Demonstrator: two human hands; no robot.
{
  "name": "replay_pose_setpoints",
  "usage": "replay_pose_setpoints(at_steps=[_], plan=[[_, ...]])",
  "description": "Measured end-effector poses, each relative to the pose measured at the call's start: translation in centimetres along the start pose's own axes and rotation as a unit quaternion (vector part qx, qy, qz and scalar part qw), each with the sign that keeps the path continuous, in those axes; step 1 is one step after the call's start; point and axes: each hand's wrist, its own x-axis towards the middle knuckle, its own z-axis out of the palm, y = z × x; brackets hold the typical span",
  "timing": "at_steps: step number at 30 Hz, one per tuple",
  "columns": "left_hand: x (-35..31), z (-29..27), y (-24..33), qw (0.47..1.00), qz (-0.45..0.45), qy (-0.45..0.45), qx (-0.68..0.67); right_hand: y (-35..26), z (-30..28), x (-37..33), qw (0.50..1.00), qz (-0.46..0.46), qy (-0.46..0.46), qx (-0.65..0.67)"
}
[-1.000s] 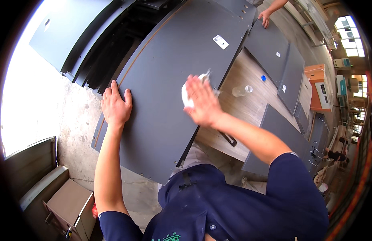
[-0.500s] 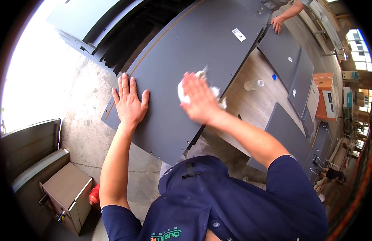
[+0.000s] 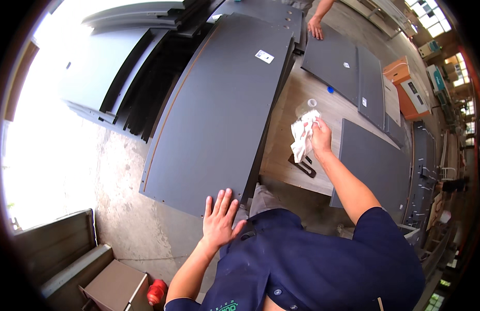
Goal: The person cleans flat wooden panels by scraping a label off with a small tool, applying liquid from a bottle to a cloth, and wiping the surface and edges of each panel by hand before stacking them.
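My left hand (image 3: pixel 219 223) lies with fingers stretched at the near edge of a large dark grey panel (image 3: pixel 214 103), which has a thin brown line along its left side and a white label. My right hand (image 3: pixel 321 139) is closed on a crumpled white cloth (image 3: pixel 302 139), held over the wood-grain tabletop (image 3: pixel 281 114) to the right of the panel. Just beyond the cloth is a clear plastic bottle (image 3: pixel 308 105), partly covered by it. A blue cap (image 3: pixel 330 89) lies farther off. Below the cloth rests a dark flat slotted piece (image 3: pixel 303 167).
More grey panels (image 3: pixel 343 67) lie on the tabletop's right side, one (image 3: pixel 374 160) nearer me. Another person's hand (image 3: pixel 315 27) touches a far panel. Stacked panels (image 3: pixel 131 67) stand at left. A brown cabinet (image 3: pixel 115 285) and red object (image 3: pixel 157 292) are at lower left.
My right hand has moved off the panel with the cloth, rightward to the bottle. My left hand has slid from the panel's left side to its near edge. The view has shifted.
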Motion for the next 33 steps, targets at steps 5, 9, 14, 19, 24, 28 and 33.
replay_pose_setpoints(at_steps=[5, 9, 14, 19, 24, 28, 33], plan=[[2.5, 0.1, -0.5, 0.99, -0.057, 0.121, -0.042, 5.3, -3.9, -15.0, 0.902, 0.41, -0.03, 0.13], [5.2, -0.5, -3.5, 0.963, -0.196, 0.182, 0.036, 9.8, -6.7, -24.8, 0.905, 0.225, -0.3, -0.202], [-1.4, 0.9, -8.9, 0.8, -0.493, 0.34, 0.009, 6.8, -8.9, -21.6, 0.882, 0.288, -0.372, 0.012], [-0.4, 2.2, -3.5, 0.568, -0.607, 0.381, -0.406, 6.0, -12.3, -13.8, 0.92, 0.176, -0.306, -0.168], [0.8, 2.0, 0.0, 0.536, -0.571, 0.361, -0.506, 1.4, -11.8, 4.3, 0.984, -0.133, 0.031, -0.117], [0.1, 2.7, -1.4, 0.566, -0.545, 0.348, -0.511, 2.2, -6.2, 12.5, 0.924, -0.283, 0.045, -0.253], [0.6, 2.2, -0.3, 0.58, -0.543, 0.343, -0.502, 5.4, -3.2, 14.8, 0.853, -0.235, -0.118, -0.45]])
